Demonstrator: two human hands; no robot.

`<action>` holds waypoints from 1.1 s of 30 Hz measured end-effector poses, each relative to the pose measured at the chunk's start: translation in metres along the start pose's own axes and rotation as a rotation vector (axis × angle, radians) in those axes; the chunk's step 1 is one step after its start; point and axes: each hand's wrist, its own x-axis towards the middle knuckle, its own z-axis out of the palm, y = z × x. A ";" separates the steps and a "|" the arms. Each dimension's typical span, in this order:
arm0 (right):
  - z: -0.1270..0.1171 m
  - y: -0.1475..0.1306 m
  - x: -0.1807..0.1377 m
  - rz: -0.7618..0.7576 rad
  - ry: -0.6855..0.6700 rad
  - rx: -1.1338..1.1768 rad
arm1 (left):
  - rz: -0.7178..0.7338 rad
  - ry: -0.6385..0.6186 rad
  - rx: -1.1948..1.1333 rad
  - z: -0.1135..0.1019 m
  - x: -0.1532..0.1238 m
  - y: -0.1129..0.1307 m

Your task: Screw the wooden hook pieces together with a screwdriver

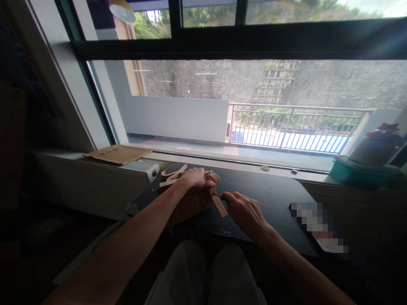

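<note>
Right hand point(248, 209) angled inward, fingers point(237, 196) curled round dark-handled tool point(227, 198), left hand point(194, 178) over wooden pieces point(219, 206), grip unclear

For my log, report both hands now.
Left hand: at the upper end of a wooden piece; grip cannot be told.
Right hand: closed, holding a dark-handled tool.

This is an ordinary indoor room, home, office or school being impossible to tell: a dark bench point(254, 182) against a broad window point(210, 42), a white panel radiator point(140, 166) beside it, and outside, a walkway point(203, 146) with metal railing point(289, 118) facing a rough wall point(222, 80).
</note>
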 end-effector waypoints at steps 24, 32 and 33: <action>0.002 -0.001 0.002 0.176 -0.028 0.166 | 0.016 -0.006 -0.029 0.003 0.003 -0.004; -0.004 0.001 -0.003 -0.103 -0.040 -0.136 | 0.016 -0.016 -0.062 0.001 0.004 -0.005; -0.002 0.001 -0.003 -0.090 -0.040 -0.114 | 0.019 -0.017 -0.068 0.001 0.004 -0.005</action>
